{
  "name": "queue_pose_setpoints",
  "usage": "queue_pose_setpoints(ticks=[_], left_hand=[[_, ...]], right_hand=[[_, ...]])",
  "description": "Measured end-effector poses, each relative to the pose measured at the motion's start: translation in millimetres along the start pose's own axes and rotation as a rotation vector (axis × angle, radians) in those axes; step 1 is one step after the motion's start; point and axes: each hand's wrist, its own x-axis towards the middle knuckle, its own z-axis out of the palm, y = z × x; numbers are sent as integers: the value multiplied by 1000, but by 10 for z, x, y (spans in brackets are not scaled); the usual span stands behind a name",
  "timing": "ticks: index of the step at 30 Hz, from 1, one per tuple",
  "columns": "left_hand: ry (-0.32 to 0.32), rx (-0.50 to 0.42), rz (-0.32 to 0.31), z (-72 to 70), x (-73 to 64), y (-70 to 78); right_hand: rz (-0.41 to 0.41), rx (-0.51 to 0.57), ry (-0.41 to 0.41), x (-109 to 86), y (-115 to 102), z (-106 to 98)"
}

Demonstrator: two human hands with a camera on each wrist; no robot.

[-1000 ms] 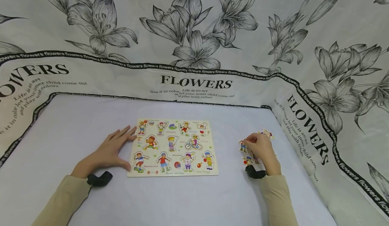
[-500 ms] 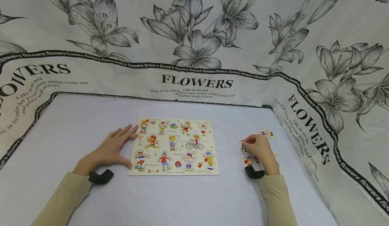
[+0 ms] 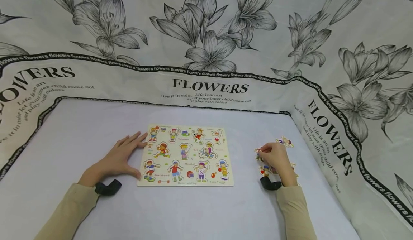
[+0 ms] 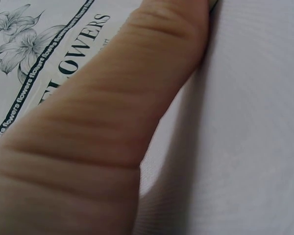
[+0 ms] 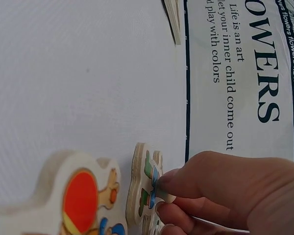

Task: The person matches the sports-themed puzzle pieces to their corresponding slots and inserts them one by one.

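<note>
A wooden puzzle board (image 3: 173, 151) printed with children playing sports lies flat on the white table. My left hand (image 3: 117, 159) is at its left edge, fingers spread and extended, with fingertips and thumb touching the edge. Further right, my right hand (image 3: 275, 157) pinches a small wooden figure puzzle piece (image 5: 148, 185) with green shoes between thumb and fingers. Part of that piece is hidden by the fingers. Closer to the right wrist camera lies another puzzle piece (image 5: 81, 200) bearing a red round shape.
Several puzzle pieces lie around and under the right hand, one of them a loose piece (image 3: 285, 142) just beyond it. A white cloth (image 3: 209, 91) with black flower prints and lettering borders the white tabletop (image 3: 193, 211) at the back and sides.
My right fingers have shifted slightly and cover more of the puzzle piece at their tips. My left hand keeps its place at the board's edge. The head view has moved a little.
</note>
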Motion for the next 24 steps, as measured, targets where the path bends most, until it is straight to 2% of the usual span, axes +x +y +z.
queue_pose_setpoints(ticks=[11, 24], left_hand=[[-4, -8, -1, -3, 4, -7], [7, 3, 11, 15, 1, -49]], right_hand=[[-11, 8, -16, 9, -146, 0], [-20, 28, -25, 49, -439, 14]])
